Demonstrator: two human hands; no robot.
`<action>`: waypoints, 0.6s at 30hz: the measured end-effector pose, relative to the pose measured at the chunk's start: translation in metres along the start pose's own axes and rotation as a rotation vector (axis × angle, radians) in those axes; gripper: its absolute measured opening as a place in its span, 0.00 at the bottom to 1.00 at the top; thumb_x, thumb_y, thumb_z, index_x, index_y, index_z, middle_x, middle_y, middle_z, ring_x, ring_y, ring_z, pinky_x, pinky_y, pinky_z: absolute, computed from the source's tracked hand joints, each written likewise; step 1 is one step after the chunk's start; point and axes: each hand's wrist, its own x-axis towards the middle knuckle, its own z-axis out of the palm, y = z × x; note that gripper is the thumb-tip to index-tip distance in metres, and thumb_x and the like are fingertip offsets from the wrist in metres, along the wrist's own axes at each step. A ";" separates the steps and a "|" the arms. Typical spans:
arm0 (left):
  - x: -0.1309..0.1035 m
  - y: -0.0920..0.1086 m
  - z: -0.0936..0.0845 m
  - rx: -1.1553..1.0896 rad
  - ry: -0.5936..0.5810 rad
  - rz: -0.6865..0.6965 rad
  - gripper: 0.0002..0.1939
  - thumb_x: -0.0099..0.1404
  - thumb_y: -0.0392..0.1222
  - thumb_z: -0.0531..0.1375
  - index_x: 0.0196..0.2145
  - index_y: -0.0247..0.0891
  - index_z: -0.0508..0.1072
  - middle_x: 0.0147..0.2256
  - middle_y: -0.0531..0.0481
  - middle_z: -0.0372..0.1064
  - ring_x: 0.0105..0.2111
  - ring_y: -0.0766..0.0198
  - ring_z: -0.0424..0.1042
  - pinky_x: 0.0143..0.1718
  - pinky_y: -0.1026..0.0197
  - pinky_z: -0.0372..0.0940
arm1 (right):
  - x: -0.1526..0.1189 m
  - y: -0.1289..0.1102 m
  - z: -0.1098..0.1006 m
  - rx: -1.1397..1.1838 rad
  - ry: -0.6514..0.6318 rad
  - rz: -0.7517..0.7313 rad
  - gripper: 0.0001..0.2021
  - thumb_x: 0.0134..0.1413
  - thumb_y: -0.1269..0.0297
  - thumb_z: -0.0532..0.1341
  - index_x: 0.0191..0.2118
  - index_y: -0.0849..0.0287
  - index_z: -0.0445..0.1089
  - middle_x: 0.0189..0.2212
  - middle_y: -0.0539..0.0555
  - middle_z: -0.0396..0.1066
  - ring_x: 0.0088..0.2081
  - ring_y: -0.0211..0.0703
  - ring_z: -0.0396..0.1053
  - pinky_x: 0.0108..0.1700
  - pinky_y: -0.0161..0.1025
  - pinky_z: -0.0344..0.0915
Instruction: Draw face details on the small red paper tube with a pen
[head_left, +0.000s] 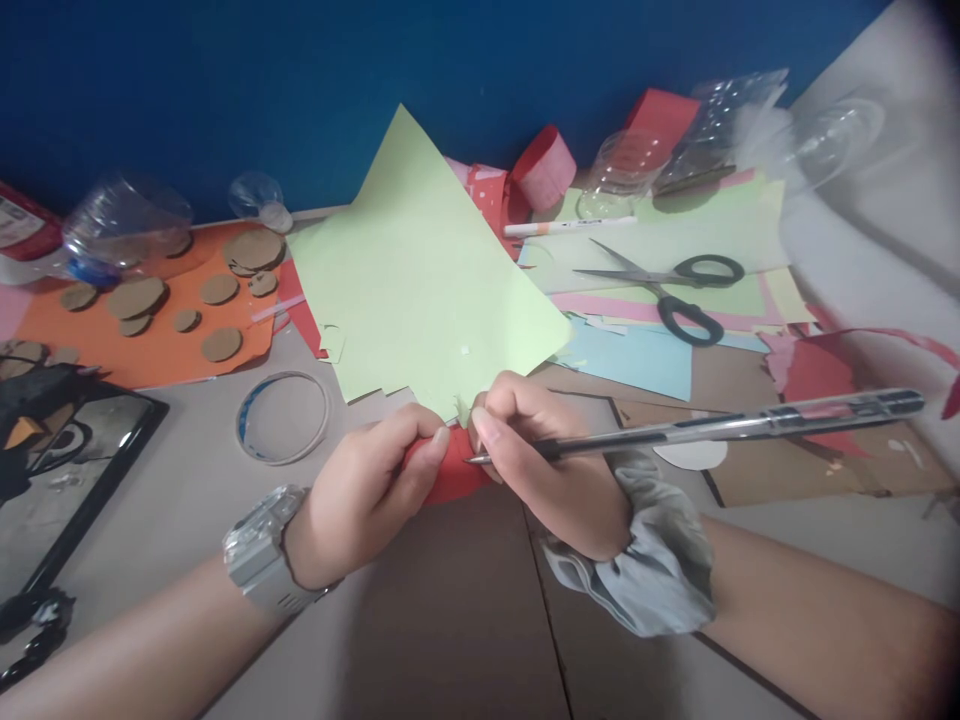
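A small red paper piece [456, 478] is held between my two hands at the near edge of a large light green sheet [427, 270]. My left hand [375, 490], with a grey watch on the wrist, pinches its left side between thumb and fingers. My right hand [551, 465], with a grey-green scrunchie on the wrist, has its fingers curled at the paper's right side. A clear pen [720, 428] is gripped in that hand, its tip pointing left over the red paper. Part of the paper is hidden under my fingers.
Open scissors [660, 283] lie on coloured sheets at the right, near a white marker [570, 227]. A tape roll [283, 418] is at the left. Cardboard discs [137, 298] rest on orange paper [176, 345]. Clear plastic bottle parts [127, 225] stand along the blue wall [300, 90].
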 end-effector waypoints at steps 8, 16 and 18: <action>-0.001 0.001 -0.001 -0.014 -0.007 -0.042 0.12 0.74 0.32 0.53 0.32 0.44 0.66 0.24 0.60 0.69 0.22 0.71 0.66 0.26 0.71 0.64 | 0.001 -0.003 -0.001 -0.005 -0.018 -0.006 0.17 0.75 0.64 0.57 0.30 0.52 0.56 0.24 0.43 0.54 0.25 0.37 0.51 0.28 0.40 0.50; 0.004 0.002 -0.001 -0.021 0.027 -0.140 0.14 0.75 0.35 0.52 0.29 0.45 0.64 0.21 0.60 0.63 0.20 0.69 0.63 0.23 0.67 0.61 | -0.002 0.005 -0.001 0.136 0.012 -0.043 0.16 0.77 0.61 0.59 0.32 0.53 0.60 0.25 0.43 0.57 0.24 0.36 0.53 0.27 0.39 0.50; 0.006 0.001 -0.001 -0.029 0.022 -0.157 0.15 0.75 0.36 0.52 0.29 0.44 0.64 0.21 0.60 0.63 0.20 0.68 0.63 0.24 0.66 0.61 | -0.003 0.004 0.001 0.132 0.032 -0.046 0.17 0.77 0.60 0.59 0.32 0.53 0.60 0.25 0.43 0.57 0.24 0.36 0.53 0.27 0.39 0.50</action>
